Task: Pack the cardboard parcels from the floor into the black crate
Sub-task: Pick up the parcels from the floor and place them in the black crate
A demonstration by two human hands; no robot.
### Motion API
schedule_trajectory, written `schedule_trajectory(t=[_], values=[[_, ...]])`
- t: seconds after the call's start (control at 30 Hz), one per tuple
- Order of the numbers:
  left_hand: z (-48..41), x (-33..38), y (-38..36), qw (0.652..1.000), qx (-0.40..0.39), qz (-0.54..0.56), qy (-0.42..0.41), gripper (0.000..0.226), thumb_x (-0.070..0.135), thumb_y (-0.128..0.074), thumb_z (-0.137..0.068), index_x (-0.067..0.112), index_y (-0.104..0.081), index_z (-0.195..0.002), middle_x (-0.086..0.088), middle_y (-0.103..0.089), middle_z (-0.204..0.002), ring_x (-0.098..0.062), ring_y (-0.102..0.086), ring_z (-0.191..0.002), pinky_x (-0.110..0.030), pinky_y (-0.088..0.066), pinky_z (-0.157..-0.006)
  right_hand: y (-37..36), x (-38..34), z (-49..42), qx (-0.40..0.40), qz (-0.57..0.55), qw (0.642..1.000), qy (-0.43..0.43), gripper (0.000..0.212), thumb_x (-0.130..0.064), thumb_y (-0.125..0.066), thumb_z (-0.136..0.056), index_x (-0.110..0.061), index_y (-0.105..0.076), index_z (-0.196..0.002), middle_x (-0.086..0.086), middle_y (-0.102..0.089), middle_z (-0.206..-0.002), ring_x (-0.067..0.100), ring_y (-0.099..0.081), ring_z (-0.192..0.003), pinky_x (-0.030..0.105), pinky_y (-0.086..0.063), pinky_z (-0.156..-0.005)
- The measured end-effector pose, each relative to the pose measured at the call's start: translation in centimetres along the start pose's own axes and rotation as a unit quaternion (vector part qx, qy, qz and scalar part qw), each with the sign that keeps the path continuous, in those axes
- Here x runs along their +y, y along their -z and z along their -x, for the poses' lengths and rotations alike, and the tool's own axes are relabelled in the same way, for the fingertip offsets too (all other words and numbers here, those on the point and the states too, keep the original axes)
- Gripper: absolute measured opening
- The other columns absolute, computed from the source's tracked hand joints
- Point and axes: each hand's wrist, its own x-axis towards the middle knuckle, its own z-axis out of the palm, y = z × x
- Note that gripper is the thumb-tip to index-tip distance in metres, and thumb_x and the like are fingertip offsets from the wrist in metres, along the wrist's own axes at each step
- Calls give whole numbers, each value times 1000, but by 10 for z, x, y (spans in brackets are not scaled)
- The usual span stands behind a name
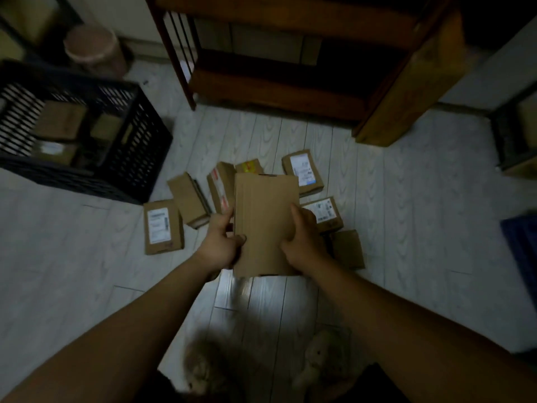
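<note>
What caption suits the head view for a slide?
Left hand and right hand grip a cardboard parcel above other parcels on the floor; black crate stands at left.

Our left hand (222, 242) and right hand (305, 242) clasped one parcel (266, 210) between them.

Both our bare forearms stretched forward and down from the lower corners, converging toward the middle. The left hand gripped the parcel's left edge, with the thumb laid across the top face and the fingers curled along the side. The right hand mirrored it on the right edge, thumb on top. Our wrists sat roughly level with each other, close together and fairly straight.
</note>
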Motion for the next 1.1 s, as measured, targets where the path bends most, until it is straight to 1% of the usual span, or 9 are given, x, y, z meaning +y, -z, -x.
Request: schedule_trajectory(t=[0.1,0.23,0.33,0.47,0.63,0.73,0.83,0.97,1.1], values=[[67,76,35,1000,1,4,-20,68,7,-46,-96,43,-18,-146,-2,-46,-138,-24,-51,-116,-53,-42,-101,54,-72,60,5,-62,998,23,85,-15,-59,-90,-35,-3,-151,0,-7,-160,23,-12,-146,37,-21,-114],[158,166,72,997,1,6,-81,64,6,-42,-97,44,-22,-144,-1,-49,-131,-18,-54,-109,-46,-45,-98,107,-163,145,32,-114,991,63,84,-15,-57,-92,-38,-1,-151,0,-7,-160,23,-19,-144,34,-25,-112],[220,216,92,991,9,-3,-136,63,7,-41,-98,42,-19,-145,1,-50,-124,-7,-55,-101,-38,-47,-91,139,-215,200,61,-122,985,102,81,-16,-54,-95,-36,0,-151,0,-16,-158,18,-26,-141,20,-25,-102],[278,256,117,979,29,-30,-198,65,16,-48,-96,54,-19,-140,7,-46,-131,-13,-49,-117,-45,-42,-103,166,-262,251,84,-135,977,143,81,-22,-54,-96,-43,3,-150,-8,-24,-149,13,-37,-130,22,-31,-96],[343,280,139,967,78,-18,-241,68,12,-51,-94,54,-17,-135,9,-46,-122,-15,-48,-116,-44,-44,-101,165,-307,285,81,-141,967,194,82,-27,-55,-95,-52,5,-146,-13,-21,-152,13,-38,-129,28,-39,-95],[371,282,161,964,105,-23,-242,79,8,-58,-90,46,-15,-144,10,-43,-122,-12,-48,-113,-37,-45,-97,155,-333,298,69,-145,963,216,85,-26,-58,-93,-53,3,-145,-10,-23,-151,16,-37,-131,37,-41,-100],[389,284,198,966,97,-27,-238,72,7,-56,-91,48,-23,-139,11,-45,-118,-6,-50,-104,-28,-44,-89,148,-366,305,65,-164,957,230,90,-25,-63,-89,-50,1,-147,-9,-27,-150,16,-37,-130,38,-39,-101],[398,281,270,966,94,-55,-234,58,15,-51,-94,60,-32,-125,10,-46,-127,-14,-48,-116,-41,-39,-102,133,-430,301,84,-271,931,231,88,-13,-64,-89,-45,-7,-149,-3,-38,-146,16,-42,-125,39,-42,-99],[394,263,354,970,98,-32,-220,67,15,-60,-89,47,-29,-139,11,-49,-121,-9,-57,-100,-26,-50,-79,82,-496,287,105,-349,903,228,85,-4,-62,-89,-40,-15,-149,-2,-42,-143,13,-44,-117,46,-44,-102]])
